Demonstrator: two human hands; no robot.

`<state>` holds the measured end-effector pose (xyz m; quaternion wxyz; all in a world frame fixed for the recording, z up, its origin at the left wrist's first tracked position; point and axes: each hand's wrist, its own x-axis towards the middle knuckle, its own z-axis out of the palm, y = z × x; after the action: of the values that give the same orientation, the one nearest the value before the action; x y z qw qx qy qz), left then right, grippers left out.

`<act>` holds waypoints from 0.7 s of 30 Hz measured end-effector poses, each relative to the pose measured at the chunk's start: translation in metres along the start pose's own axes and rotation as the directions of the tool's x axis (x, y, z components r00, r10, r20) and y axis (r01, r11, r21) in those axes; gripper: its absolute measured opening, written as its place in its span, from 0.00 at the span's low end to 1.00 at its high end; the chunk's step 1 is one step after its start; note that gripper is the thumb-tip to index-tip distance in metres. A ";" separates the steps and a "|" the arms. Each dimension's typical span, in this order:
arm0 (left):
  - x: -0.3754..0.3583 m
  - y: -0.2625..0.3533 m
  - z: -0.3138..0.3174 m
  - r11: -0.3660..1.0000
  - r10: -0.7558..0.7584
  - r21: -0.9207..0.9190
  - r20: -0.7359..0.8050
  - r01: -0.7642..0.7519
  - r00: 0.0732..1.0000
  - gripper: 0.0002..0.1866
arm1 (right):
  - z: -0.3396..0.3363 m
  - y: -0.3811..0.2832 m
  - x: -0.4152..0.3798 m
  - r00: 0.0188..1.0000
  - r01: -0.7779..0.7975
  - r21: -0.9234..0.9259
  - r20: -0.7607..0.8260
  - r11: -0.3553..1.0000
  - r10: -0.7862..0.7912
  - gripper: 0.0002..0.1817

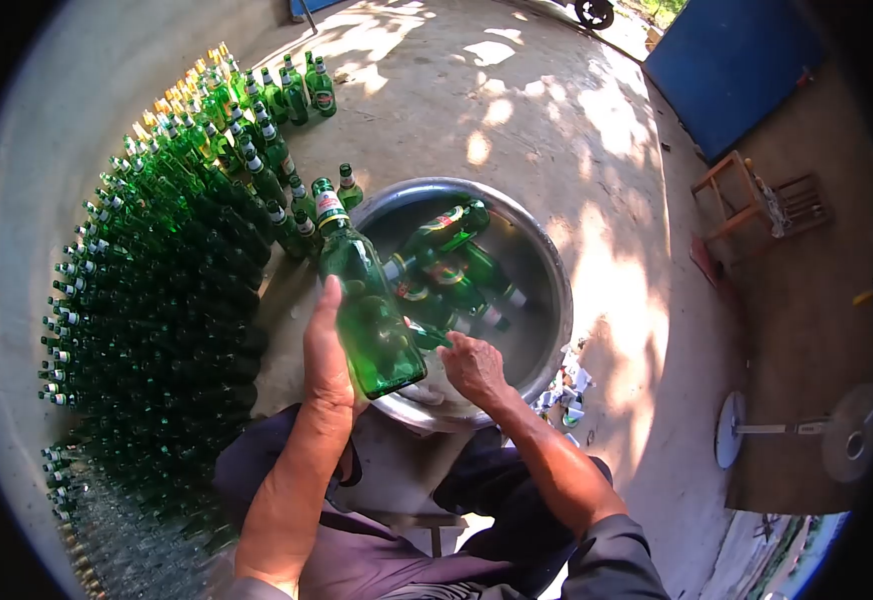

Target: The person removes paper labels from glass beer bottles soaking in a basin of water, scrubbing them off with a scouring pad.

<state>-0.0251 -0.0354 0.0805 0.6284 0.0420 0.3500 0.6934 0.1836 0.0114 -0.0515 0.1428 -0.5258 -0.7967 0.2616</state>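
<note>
My left hand is wrapped round a green glass bottle, which I hold tilted over the left rim of a round metal basin. The bottle's neck points up and away from me, and a label shows on the neck. My right hand is over the near side of the basin with its fingers curled closed. Its fingertips are beside a green bottle with a pale label, and what they pinch, if anything, is hidden. Several green bottles with labels lie in cloudy water in the basin.
A dense mass of green bottles stands along the wall to my left. Scraps of wet labels lie on the floor right of the basin. Farther right are a wooden chair, a standing fan and a blue door panel.
</note>
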 end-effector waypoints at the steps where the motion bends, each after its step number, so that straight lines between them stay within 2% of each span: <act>1: -0.002 0.003 0.002 1.000 0.012 0.002 -0.007 -0.012 1.000 0.27 | -0.007 0.001 0.006 0.997 -0.068 -0.092 0.021 0.993 0.071 0.21; 3: -0.002 0.006 0.001 0.999 0.049 0.021 0.018 -0.049 0.999 0.28 | -0.026 0.004 0.014 0.981 -0.156 -0.235 0.075 0.959 0.178 0.19; 8: -0.001 0.008 0.000 0.999 0.040 -0.004 0.007 -0.040 0.999 0.27 | -0.027 0.047 0.009 0.992 -0.108 -0.291 0.023 0.951 0.120 0.16; 10: -0.003 0.011 0.002 0.999 0.053 -0.012 -0.018 -0.053 0.998 0.27 | -0.032 0.050 0.007 0.957 -0.069 -0.361 0.239 0.930 0.164 0.13; 11: -0.003 0.012 0.003 0.997 0.080 0.014 -0.037 -0.079 0.996 0.27 | -0.031 0.050 0.006 0.957 -0.074 -0.359 0.238 0.930 0.168 0.13; 13: -0.002 0.015 0.000 0.998 0.067 0.019 -0.077 -0.065 0.995 0.27 | -0.031 0.049 0.007 0.898 -0.081 -0.381 0.373 0.921 0.233 0.19; 14: -0.002 0.016 -0.001 0.998 0.059 0.021 -0.117 -0.057 0.991 0.27 | -0.030 0.049 0.007 0.899 -0.085 -0.381 0.370 0.921 0.236 0.19; 16: -0.002 0.017 -0.003 0.995 0.093 0.044 -0.123 -0.088 0.988 0.27 | -0.023 0.047 0.006 0.905 0.023 -0.474 0.385 0.880 0.184 0.18; 18: -0.001 0.017 -0.007 0.996 0.092 0.006 -0.077 -0.091 0.993 0.28 | -0.018 0.046 0.004 0.910 0.014 -0.475 0.371 0.880 0.186 0.16; 21: -0.001 0.019 -0.006 0.997 0.080 0.014 -0.101 -0.079 0.992 0.28 | -0.018 0.050 0.001 0.924 -0.031 -0.487 0.318 0.873 0.211 0.16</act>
<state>-0.0437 -0.0386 0.0863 0.5814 0.0238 0.3831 0.7174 0.2298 0.0328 -0.0651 -0.1557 -0.5372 -0.8135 0.1597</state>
